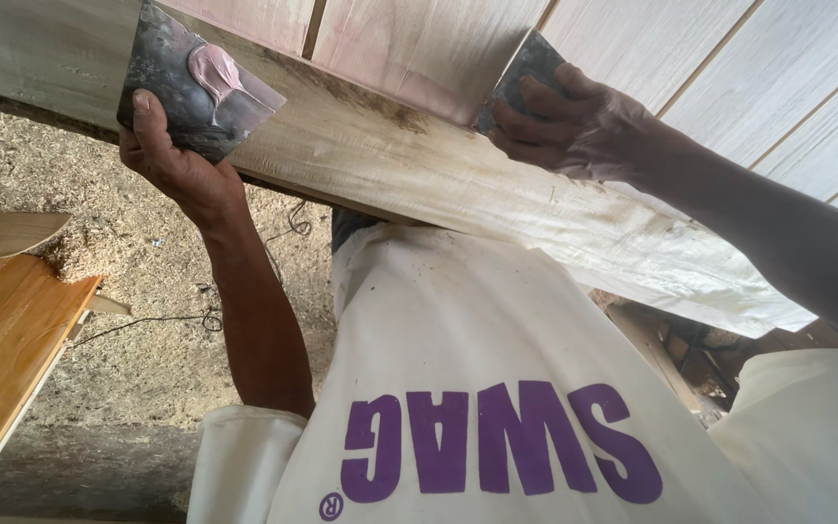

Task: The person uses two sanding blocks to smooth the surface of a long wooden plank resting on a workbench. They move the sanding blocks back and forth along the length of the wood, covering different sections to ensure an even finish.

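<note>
- White shirt (497,388) fills my near view.
- My left hand (181,160) grips a dark putty board (196,82) carrying pink filler (217,70), at the plank's (419,170) near edge.
- My right hand (574,126) presses a dark scraper (526,68) at the plank's far edge.
- Sawdust floor (138,243) lies open below.

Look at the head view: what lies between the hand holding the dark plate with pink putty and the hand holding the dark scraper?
Between the left hand and right hand, the head view shows only the pale wooden board, with a dark stain.

So there's a long wooden plank (419,170) running across in front of the person, with more boards (632,49) lying behind it. Left hand (181,160) holds a flat plate (196,82) with putty (217,73) on it at the plank's left end, right hand (584,126) rests on the plank further right. Another board (2,349) sits off to the left, lower down, over the sawdust floor (157,252).
</note>
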